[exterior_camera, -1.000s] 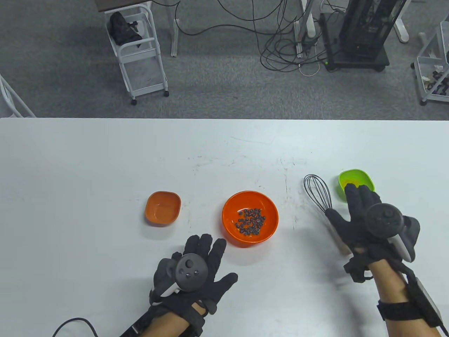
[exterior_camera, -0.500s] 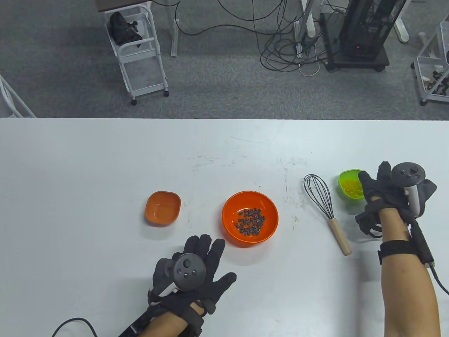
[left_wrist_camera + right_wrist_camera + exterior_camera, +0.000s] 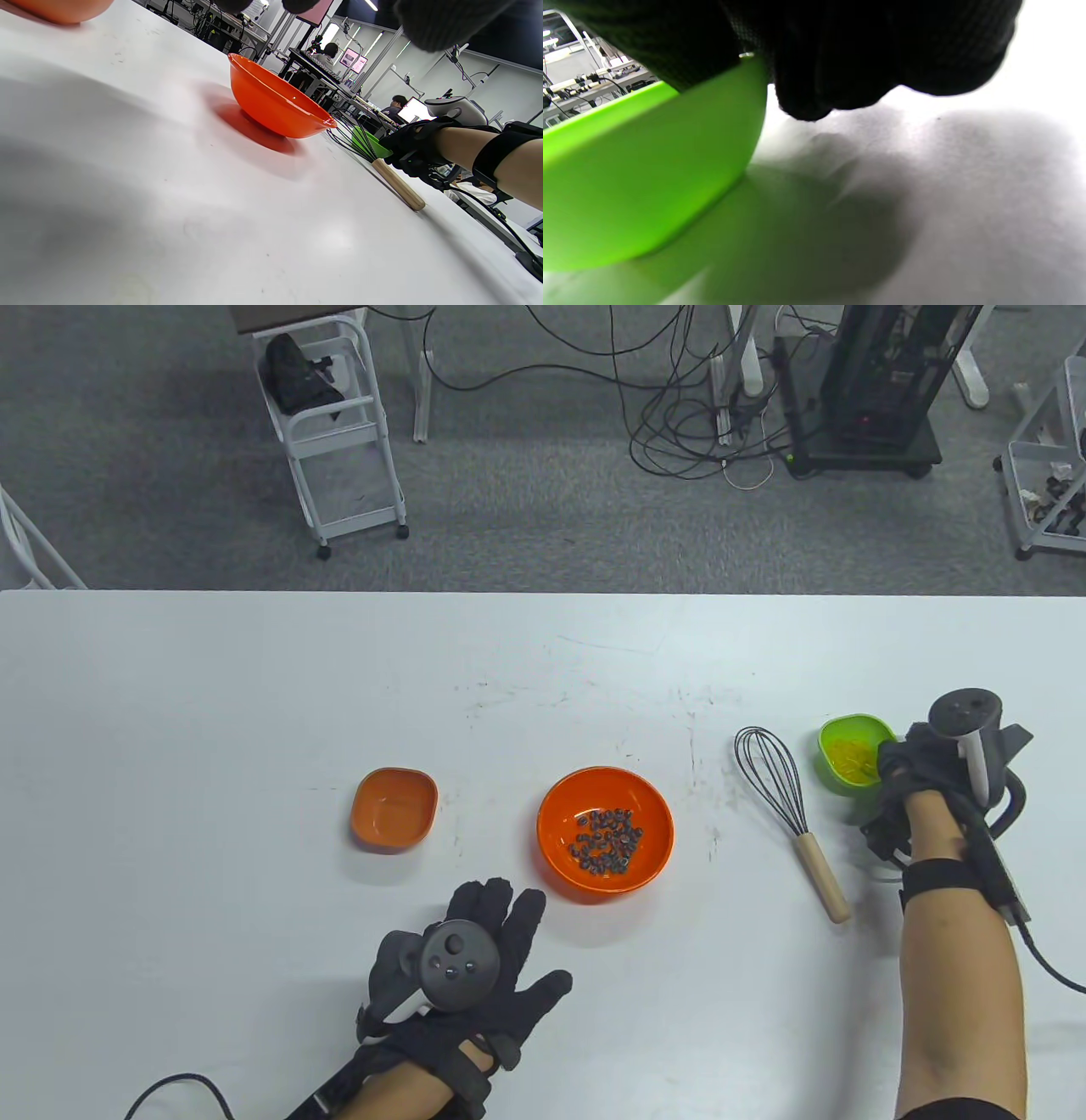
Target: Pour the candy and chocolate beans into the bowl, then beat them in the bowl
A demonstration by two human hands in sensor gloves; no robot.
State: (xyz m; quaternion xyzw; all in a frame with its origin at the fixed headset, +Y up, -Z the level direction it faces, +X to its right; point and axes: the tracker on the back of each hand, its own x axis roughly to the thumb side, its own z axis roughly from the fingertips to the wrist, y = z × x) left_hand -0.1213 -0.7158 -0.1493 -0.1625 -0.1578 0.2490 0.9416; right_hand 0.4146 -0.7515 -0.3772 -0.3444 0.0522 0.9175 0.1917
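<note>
Black wire whisk with a wooden handle [image 3: 789, 814] lies flat on the white table [image 3: 254, 687]. Long axis runs diagonal: wire head points to the far edge and slightly left, handle end points toward the person and right. It sits just left of the right hand [image 3: 912, 776], not touched.

Containers:
- small lime-green plastic bowl [image 3: 848, 751]: holds yellow candy pieces. Right hand's fingers [image 3: 840, 55] curl over its near-right rim, gripping it; in the right wrist view the bowl's base looks to be on the table.
- round orange plastic bowl [image 3: 605, 829]: holds dark chocolate beans [image 3: 605, 840], clustered in the middle. It is just beyond the left hand's fingertips, slightly to their right.
- small squarish orange dish [image 3: 394, 808]: empty, beyond the left fingers and to their left.

Left hand [image 3: 475, 959] lies flat on the table, fingers spread and straight, holding nothing.

Floor past the table: white metal cart [image 3: 335, 432], loose black cables [image 3: 679, 415].
</note>
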